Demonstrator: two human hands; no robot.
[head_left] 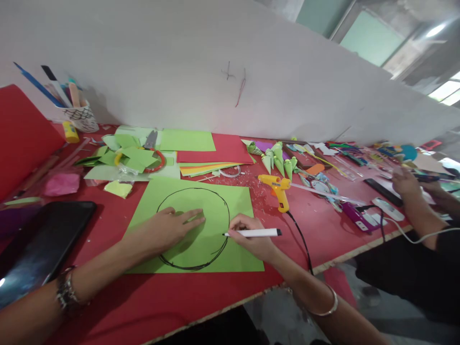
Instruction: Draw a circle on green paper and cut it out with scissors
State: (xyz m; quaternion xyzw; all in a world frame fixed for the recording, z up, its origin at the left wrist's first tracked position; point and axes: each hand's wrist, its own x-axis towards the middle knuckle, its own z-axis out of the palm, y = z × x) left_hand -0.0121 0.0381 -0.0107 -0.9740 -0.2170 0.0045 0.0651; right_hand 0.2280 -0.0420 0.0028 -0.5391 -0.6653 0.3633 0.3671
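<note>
A light green sheet of paper (240, 203) lies flat on the red tabletop, with a large circle drawn on it in black line. Inside the circle my left hand (176, 229) rests on the sheet, its fingers stretched out and slightly apart. My right hand (251, 239) grips a white marker (260, 233) with a black end; its dark tip is at the right side of the circle's outline. Along the lower right the line is doubled. A bracelet is on each of my wrists.
A yellow glue gun (276, 187) with a black cord lies right of the sheet. Rolled green paper cones (278, 155) and cut green papers (132, 155) lie behind. A black phone (46, 239) is at left, near a pen cup (84, 117). Another person's hands (408, 184) are at right.
</note>
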